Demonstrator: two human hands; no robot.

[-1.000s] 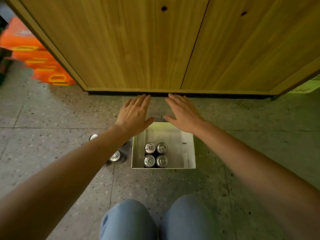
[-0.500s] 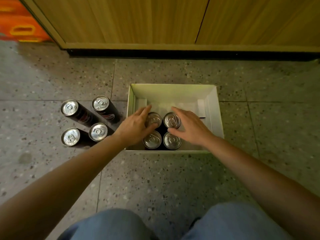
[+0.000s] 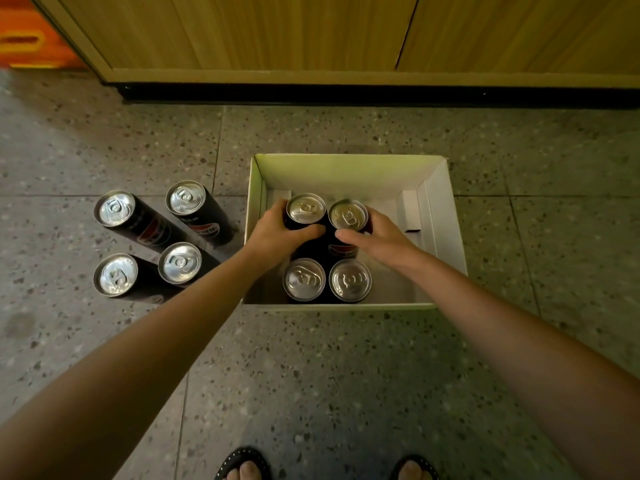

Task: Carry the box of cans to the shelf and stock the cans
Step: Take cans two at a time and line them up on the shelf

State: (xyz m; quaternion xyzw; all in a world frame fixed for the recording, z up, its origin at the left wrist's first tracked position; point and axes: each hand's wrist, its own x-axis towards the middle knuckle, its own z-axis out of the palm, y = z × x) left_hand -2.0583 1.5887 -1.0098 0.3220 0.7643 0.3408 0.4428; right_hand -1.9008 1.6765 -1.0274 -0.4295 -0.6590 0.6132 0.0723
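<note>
A white open box (image 3: 446, 216) sits on the floor with several black cans inside. My left hand (image 3: 277, 233) is wrapped around the far left can (image 3: 306, 207). My right hand (image 3: 381, 237) grips the far right can (image 3: 348, 214). Both held cans stand higher than the two near cans (image 3: 304, 279) (image 3: 350, 280) in the box. Left of the box, several more black cans (image 3: 180, 263) stand upright on the floor.
A wooden cabinet front (image 3: 311, 32) with a dark toe gap runs across the far side. Orange crates (image 3: 24, 39) sit at the far left. The floor is speckled grey tile. My sandalled feet (image 3: 242, 465) show at the bottom edge.
My hands dropped from near the cabinet base into the box and closed on the two far cans, which now sit higher than before. The view tilted down and drew closer.
</note>
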